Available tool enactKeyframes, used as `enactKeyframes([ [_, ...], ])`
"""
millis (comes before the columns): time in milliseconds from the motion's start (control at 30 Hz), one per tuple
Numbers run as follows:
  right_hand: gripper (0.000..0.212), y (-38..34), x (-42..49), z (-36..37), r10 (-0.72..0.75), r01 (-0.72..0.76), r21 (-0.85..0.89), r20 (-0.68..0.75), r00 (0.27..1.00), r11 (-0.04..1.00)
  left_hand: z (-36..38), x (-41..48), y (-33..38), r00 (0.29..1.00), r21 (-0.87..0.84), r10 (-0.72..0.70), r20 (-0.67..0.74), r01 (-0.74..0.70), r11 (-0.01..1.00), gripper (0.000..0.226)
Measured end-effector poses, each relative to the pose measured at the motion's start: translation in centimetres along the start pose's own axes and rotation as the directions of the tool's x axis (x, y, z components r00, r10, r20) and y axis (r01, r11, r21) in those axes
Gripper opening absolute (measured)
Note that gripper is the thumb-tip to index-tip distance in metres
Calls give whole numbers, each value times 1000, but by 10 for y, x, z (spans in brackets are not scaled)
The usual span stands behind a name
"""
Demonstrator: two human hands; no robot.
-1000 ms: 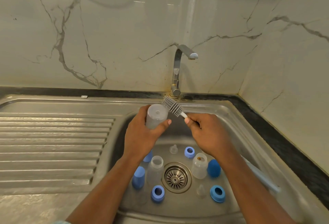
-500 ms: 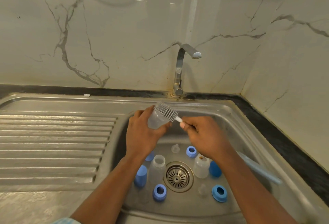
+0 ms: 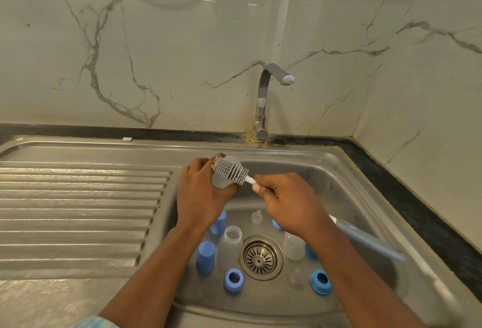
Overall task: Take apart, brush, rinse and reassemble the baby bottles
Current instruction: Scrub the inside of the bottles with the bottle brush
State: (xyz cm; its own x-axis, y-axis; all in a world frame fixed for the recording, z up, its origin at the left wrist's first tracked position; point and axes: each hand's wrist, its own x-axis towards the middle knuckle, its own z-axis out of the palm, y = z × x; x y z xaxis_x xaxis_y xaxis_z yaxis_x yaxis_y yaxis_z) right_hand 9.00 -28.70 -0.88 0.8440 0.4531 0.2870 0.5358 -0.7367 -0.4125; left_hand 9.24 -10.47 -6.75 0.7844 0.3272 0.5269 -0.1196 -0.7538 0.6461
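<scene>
- Left hand (image 3: 200, 197) gripped translucent grey plastic bottle body (image 3: 221, 182) above stainless steel sink basin (image 3: 339, 171).
- Right hand (image 3: 289, 202) pinched white stem of grey bristled bottle brush (image 3: 230, 169); bristles lay across bottle body.

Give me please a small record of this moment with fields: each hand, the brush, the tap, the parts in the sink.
Left hand: grips a clear bottle above the sink
Right hand: holds the brush by its stem
Brush head: lies across the bottle's outside
Tap: no water visible
In sink: two open bottles, blue caps, blue rings, clear teats, around the drain
</scene>
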Motion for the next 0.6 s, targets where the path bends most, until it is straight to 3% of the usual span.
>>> enactKeyframes([
  [167, 22, 12, 6, -4, 135, -135, 8, -91, 987, 991, 8, -6, 11, 996, -28, 28, 87, -26, 999, 77],
  [333, 22, 4, 0, -7, 58, -61, 66, 33, 998, 996, 2, 1, 1, 997, -102, -78, -17, 76, 992, 67],
  [600, 34, 11, 6, -6, 151, -153, -12, -106, 983, 988, 8, -3, 9, 999, -82, 52, 7, -51, 995, 70],
])
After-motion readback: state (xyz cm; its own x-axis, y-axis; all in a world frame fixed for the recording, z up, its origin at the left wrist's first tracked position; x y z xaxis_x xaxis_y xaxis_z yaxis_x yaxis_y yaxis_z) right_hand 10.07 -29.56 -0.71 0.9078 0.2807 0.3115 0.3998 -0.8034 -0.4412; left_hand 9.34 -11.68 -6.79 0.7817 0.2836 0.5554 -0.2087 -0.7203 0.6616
